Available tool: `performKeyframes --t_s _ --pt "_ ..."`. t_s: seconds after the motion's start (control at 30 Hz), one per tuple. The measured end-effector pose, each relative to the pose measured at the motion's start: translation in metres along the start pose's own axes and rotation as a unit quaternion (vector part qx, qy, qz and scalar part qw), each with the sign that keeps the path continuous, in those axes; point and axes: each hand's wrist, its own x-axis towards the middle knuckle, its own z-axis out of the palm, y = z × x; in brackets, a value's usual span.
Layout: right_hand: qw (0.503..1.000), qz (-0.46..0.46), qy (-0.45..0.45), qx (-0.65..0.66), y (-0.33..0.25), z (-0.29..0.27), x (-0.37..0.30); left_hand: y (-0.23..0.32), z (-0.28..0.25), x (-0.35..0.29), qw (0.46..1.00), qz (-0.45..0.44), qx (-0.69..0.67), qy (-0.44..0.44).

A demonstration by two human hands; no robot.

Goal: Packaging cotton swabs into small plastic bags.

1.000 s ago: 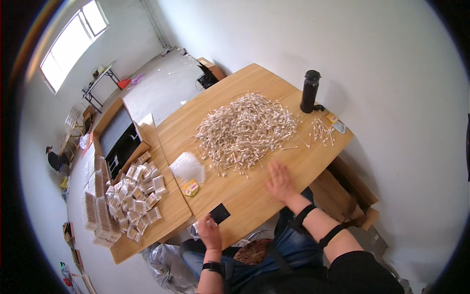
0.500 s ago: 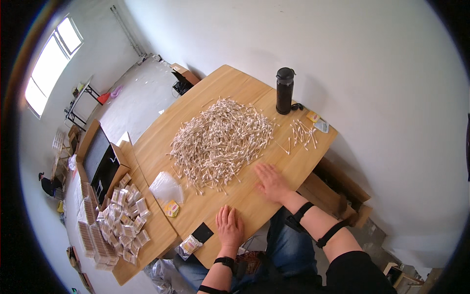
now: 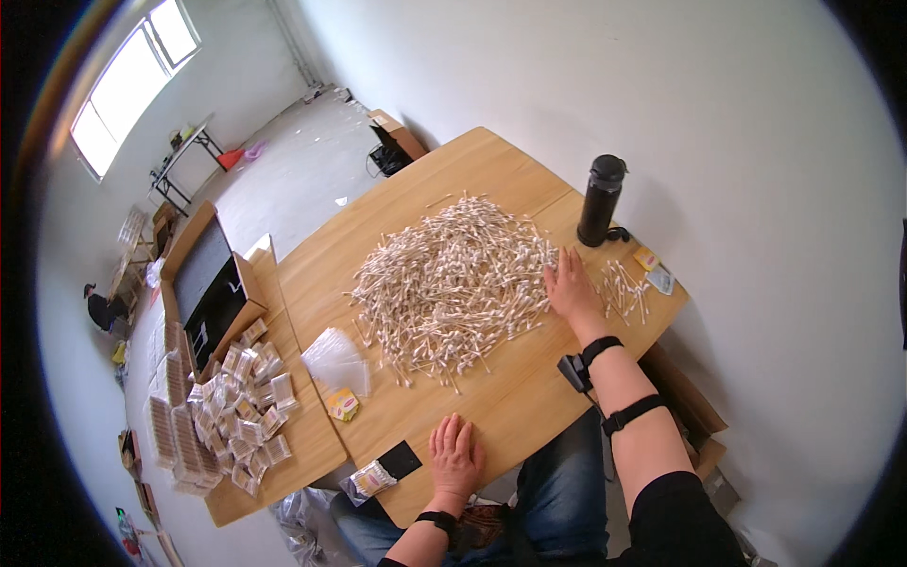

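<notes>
A wide heap of cotton swabs point(image 3: 453, 283) covers the middle of the wooden table point(image 3: 529, 387). At the heap's right edge lies my right hand point(image 3: 573, 286), fingers stretched out and touching the outer swabs. A smaller scatter of swabs point(image 3: 624, 291) is just right of it. My left hand point(image 3: 456, 461) rests flat near the table's front edge, its fingers extended and holding nothing. Beside it are a black card point(image 3: 401, 459) and a clear bag of swabs point(image 3: 370, 480). Farther left lie clear plastic bags point(image 3: 335, 359) and a yellow card point(image 3: 343, 404).
A black bottle point(image 3: 602, 200) stands at the back right, near small yellow and grey packets point(image 3: 652, 267). Many packed swab bags point(image 3: 241, 406) pile up at the left beside an open cardboard box point(image 3: 248, 283). Another person point(image 3: 99, 307) is far off at the left.
My right hand has moved forward and right, from bare tabletop to the heap's right edge. My left hand stays resting on the table. The whole view has shifted slightly.
</notes>
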Motion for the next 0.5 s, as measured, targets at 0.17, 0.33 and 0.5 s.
performKeyframes --t_s 0.17,0.33,0.5 --pt "0.992 -0.013 -0.124 -0.019 -0.038 0.017 0.009 0.002 -0.006 0.001 1.000 -0.012 -0.007 -0.001" --pt "0.989 -0.062 -0.137 0.000 -0.093 0.025 -0.035 0.003 -0.007 0.000 1.000 -0.020 -0.018 0.011" --pt "0.990 -0.032 -0.130 -0.032 -0.140 0.033 -0.075 0.004 -0.008 -0.001 1.000 -0.018 -0.014 0.019"
